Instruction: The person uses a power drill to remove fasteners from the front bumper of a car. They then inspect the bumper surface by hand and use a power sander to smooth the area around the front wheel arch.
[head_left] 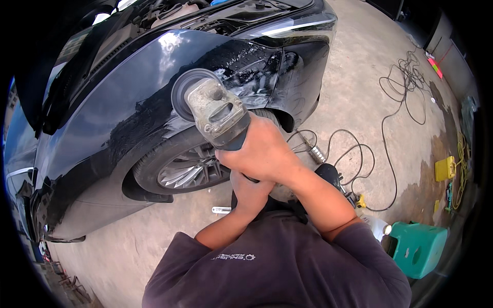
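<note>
Both my hands are on a worn grey power polisher [211, 105], its round pad [181, 97] lying against the dark fender [138, 92] of a car above the front wheel. My right hand [264, 149] is closed round the body just behind the polisher's head. Lower down, my left hand [249, 192] is closed round the rear of the tool, its fingers mostly hidden. Whitish residue [254, 82] streaks the panel to the right of the pad, toward the headlight [292, 25].
Under the fender is the front wheel [187, 169]. Black cable [384, 149] loops over the concrete floor on the right, with a tangle farther back. A green jug [420, 249] and a whitish bottle [377, 226] stand near my right elbow. A yellow container [445, 168] is by the wall.
</note>
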Available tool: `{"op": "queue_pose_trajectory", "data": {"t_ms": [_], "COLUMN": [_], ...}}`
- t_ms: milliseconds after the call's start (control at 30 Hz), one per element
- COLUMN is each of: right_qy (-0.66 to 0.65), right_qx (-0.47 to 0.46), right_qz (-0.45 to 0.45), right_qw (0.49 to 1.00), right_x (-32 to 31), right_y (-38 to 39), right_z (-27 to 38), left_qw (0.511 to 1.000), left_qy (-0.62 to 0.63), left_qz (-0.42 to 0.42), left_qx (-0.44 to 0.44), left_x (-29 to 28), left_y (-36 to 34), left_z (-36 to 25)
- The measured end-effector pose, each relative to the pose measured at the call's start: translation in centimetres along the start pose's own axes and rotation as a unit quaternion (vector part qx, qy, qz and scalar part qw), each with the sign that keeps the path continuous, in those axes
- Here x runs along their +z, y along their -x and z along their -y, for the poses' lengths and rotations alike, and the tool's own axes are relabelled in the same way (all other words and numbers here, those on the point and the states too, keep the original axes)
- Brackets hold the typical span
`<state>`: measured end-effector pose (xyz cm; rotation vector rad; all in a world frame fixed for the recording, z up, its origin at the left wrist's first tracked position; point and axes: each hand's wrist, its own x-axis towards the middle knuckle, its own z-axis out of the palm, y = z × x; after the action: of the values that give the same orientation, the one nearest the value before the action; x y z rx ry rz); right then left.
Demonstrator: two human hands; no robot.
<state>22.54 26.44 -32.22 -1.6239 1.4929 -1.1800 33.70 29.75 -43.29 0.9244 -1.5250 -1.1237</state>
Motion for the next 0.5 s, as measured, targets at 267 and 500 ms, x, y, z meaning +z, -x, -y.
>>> {"op": "queue_pose_trajectory", "data": {"t_ms": [267,500], "right_qy": [0.037,-0.013], "right_qx": [-0.020,-0.007], "right_qz": [-0.002,-0.046], "right_qw": [0.999,0.999], "right_x": [-2.0,-4.0], "right_y": [-0.5,-1.2], "right_z": [-1.5,-1.6], "left_qw": [0.999,0.998], "left_qy": [-0.021,0.035], "left_qz": [0.025,0.049], "left_qx": [0.012,-0.017], "left_x": [2.5,3.6], "left_y": [-1.1,-3.0], "left_z": [0.4,0.4]}}
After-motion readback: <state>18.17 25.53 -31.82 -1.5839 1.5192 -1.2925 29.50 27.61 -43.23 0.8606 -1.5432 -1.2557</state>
